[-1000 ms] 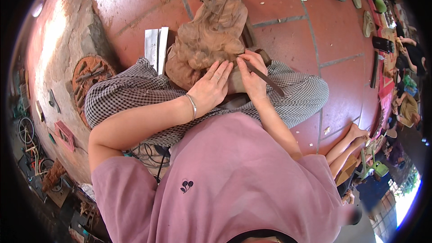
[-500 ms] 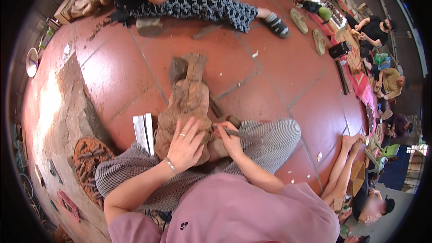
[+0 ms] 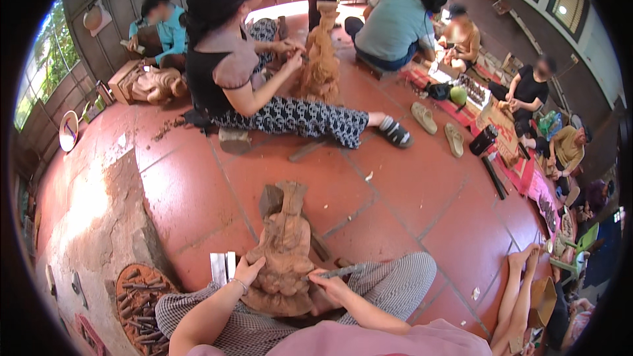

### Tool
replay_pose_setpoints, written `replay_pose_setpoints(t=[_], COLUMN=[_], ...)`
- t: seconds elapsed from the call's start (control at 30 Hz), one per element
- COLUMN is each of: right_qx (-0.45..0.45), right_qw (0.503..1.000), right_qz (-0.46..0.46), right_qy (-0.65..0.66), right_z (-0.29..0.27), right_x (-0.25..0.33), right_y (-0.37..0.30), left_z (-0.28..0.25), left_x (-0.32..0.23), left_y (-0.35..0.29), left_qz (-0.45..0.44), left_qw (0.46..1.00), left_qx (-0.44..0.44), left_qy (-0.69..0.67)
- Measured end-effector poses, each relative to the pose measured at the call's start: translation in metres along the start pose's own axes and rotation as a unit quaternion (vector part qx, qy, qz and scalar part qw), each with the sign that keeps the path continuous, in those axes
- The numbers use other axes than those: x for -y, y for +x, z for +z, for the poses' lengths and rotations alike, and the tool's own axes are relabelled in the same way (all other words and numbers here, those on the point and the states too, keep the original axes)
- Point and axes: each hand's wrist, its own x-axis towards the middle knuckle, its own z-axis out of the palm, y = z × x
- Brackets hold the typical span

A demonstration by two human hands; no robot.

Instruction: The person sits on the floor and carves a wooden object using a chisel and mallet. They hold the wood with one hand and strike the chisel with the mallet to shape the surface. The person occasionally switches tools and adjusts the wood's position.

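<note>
A brown wooden carving (image 3: 283,244), shaped like a seated figure on a rounded base, stands between my crossed legs. My left hand (image 3: 246,271) grips its left side, the thumb on the front and the other fingers mostly out of sight. In my right hand (image 3: 331,287) is a slim dark carving chisel (image 3: 349,269), held with closed fingers against the lower right of the carving. The chisel's cutting end is too small to make out. Behind the carving, wooden blocks (image 3: 271,199) lean close to its top.
At my left lies a stone slab (image 3: 99,224) bearing a round tray (image 3: 158,279) of several chisels. A whitish metallic box (image 3: 222,267) sits beside my left knee. Across the red tiles a person (image 3: 244,86) works on another carving (image 3: 321,66). Sandals (image 3: 422,118) and a stretched-out leg (image 3: 509,290) are at right.
The view has tilted up, showing more of the room. My left hand has gone from lying flat over the carving's front to gripping its left side. The right hand still holds the chisel.
</note>
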Motion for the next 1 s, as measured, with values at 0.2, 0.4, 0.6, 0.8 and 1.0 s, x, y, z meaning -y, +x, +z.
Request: replay_pose_setpoints(t=[0.2,0.4,0.6,0.8,1.0], right_qx=[0.027,0.034,0.037,0.032,0.041], right_qw=[1.000,0.998,0.997,0.984,0.981], right_qz=[0.012,0.028,0.013,0.025,0.063], right_qy=[-0.004,-0.040,-0.072,-0.173,-0.179], right_z=[0.006,0.030,0.041,0.045,0.046], right_x=[0.014,0.029,0.033,0.049,0.059], right_y=[0.000,-0.008,-0.005,-0.003,-0.004], left_z=[0.000,-0.006,-0.008,-0.010,0.003], left_x=[0.010,-0.004,-0.011,0.006,-0.020], left_y=[0.014,0.015,0.017,0.021,0.000], left_qz=[-0.058,-0.108,-0.117,-0.174,-0.181], left_qw=[0.996,0.993,0.990,0.969,0.971], left_qx=[-0.051,-0.049,-0.028,0.048,0.034], left_qy=[0.040,0.002,-0.071,-0.171,-0.152])
